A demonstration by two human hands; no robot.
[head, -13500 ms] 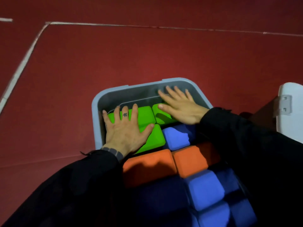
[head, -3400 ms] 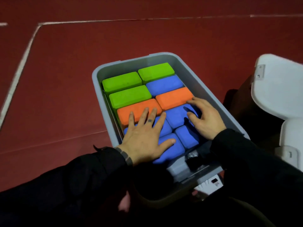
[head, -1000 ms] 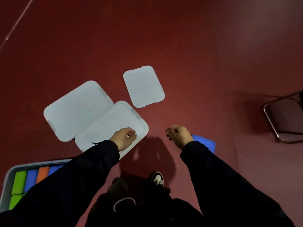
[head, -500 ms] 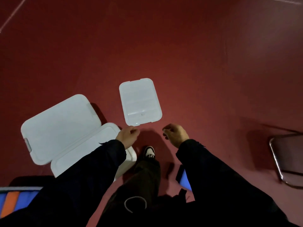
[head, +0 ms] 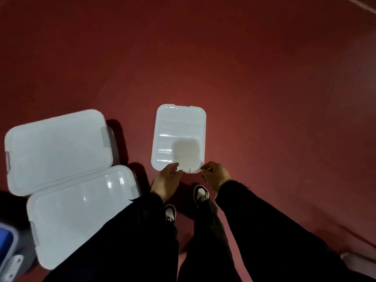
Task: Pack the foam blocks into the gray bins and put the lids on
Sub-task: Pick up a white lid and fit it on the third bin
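A dark red floor [head: 244, 68] fills the view, smooth and matte, brighter in the middle and dim toward the edges. A thin pale line [head: 358, 2] crosses its top right corner. Soft shadows fall on it.

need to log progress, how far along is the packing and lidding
Done: two large lids appear to sit on bins at left. In hand: the left hand and right hand are at the near edge of the small lid on the floor; grip unclear. Left: that lid goes on a bin; the bin showing blue at lower left looks uncovered.
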